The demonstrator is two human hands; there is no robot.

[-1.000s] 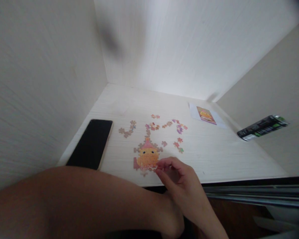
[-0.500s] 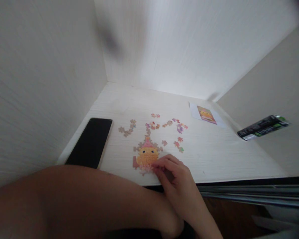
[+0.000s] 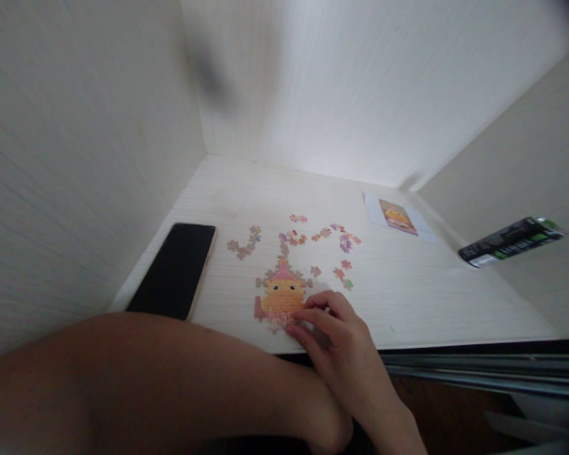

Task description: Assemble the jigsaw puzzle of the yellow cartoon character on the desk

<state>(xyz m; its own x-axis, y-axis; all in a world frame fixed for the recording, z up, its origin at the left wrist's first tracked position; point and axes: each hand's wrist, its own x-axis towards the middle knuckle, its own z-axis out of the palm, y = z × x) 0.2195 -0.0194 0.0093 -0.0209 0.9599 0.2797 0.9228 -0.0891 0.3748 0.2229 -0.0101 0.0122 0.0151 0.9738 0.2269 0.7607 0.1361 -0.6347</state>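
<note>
A partly joined jigsaw puzzle (image 3: 283, 297) lies near the front edge of the white surface, showing a yellow figure with a pink hat. At its lower right corner, my right hand (image 3: 344, 335) has thumb and fingers bent in a pinch around a jigsaw puzzle piece, which the fingertips mostly hide. The thumb tip rests by the lower edge, and the index fingertip is a little above it. Loose puzzle pieces (image 3: 345, 242) are scattered behind and to the right of the joined part. My left hand does not show.
A bare limb (image 3: 171, 373) crosses the foreground. On the left lies a black phone (image 3: 173, 272); more pieces (image 3: 241, 248) sit beside it. A picture sheet (image 3: 398, 217) lies at the back right, near a dark can (image 3: 512, 241). White panels (image 3: 360, 95) enclose the surface.
The thumb and index fingertip of my right hand have moved slightly apart at the puzzle's corner. The whole view has shifted a little.
</note>
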